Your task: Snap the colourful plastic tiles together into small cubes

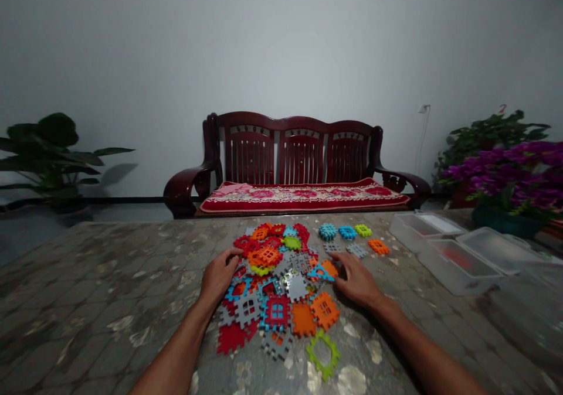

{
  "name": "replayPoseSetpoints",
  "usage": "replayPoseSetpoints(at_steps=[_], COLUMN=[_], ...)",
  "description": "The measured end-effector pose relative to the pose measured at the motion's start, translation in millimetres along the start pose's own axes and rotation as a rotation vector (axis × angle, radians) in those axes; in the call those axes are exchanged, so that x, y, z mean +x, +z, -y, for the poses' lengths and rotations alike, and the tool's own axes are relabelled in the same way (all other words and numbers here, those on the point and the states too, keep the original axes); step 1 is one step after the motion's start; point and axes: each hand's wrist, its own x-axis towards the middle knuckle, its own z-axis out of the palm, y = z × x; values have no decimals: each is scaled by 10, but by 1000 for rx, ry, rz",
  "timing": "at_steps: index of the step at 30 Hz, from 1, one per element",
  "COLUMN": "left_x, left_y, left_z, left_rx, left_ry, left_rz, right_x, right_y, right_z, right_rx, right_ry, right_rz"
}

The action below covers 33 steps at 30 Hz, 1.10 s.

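You've got a big mottled table (109, 283) with a messy pile of colorful plastic snap-together pieces (277, 289) on it, and a short row of loose pieces (347, 238) just past that. Your left hand (219, 276) and right hand (355, 279) rest at either side of the pile, both loosely open, touching pieces but not gripping any.

One left hand (220, 276), one right hand (357, 281), one heap of plastic tiles (277, 283) too many to count, six loose tiles (347, 232), three clear boxes (457, 266), one bench (299, 155) and three plants (48, 155).
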Motion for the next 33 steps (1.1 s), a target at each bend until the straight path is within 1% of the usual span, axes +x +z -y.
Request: replayPoseSetpoints(at_steps=[2, 4, 9, 13, 18, 21, 24, 28, 31, 33], left_x=[10, 19, 29, 28, 32, 40, 51, 68, 79, 82], left_y=[11, 21, 35, 34, 38, 38, 35, 41, 46, 45], left_z=[23, 46, 69, 65, 72, 79, 88, 113, 135, 143], left_rx=[11, 19, 1, 3, -7, -5, -1, -1, 8, 12], left_ry=[-4, -4, 18, 18, 28, 23, 22, 25, 22, 29], left_rz=[1, -2, -10, -10, -19, -15, -11, -17, -22, -21], right_x=[-7, -11, -1, 0, -49, -94, -125, -125, -80, -25], right_y=[-22, -29, -29, -53, -55, -29, 14, 50, -26, -148], right_z=[17, 31, -16, -30, 9, -27, -89, -146, -207, -298], right_rx=[-27, -43, -56, -127, -188, -196, -148, -9, 83, 96], right_ry=[-30, -58, -9, 22, 1, -1, 19, 64, 87, 130], right_rz=[47, 60, 40, 9, -37, -55, -92, -112, -141, -219])
